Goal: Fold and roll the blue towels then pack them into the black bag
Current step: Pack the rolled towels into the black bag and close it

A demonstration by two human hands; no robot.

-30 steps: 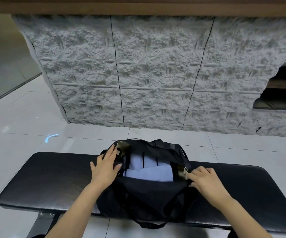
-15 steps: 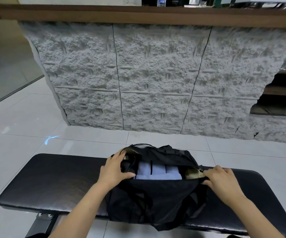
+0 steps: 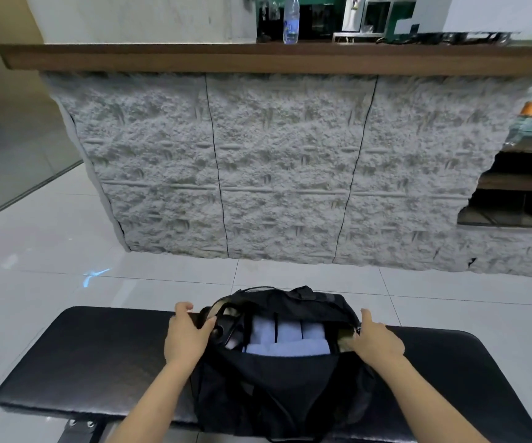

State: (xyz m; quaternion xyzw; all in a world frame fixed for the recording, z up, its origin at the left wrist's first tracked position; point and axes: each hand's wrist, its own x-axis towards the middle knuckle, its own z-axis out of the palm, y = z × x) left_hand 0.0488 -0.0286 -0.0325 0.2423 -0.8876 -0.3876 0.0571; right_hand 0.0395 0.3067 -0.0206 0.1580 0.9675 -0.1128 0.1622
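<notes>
Left hand (image 3: 185,338), right hand (image 3: 375,342) grip black bag (image 3: 274,388) ends.

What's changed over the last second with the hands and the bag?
The head view tilted up, so a water bottle on the counter now shows. The left hand went from lying over the left rim of the black bag to gripping that end. The right hand stays at the zipper end. The blue towels remain packed inside the open bag on the bench.
</notes>
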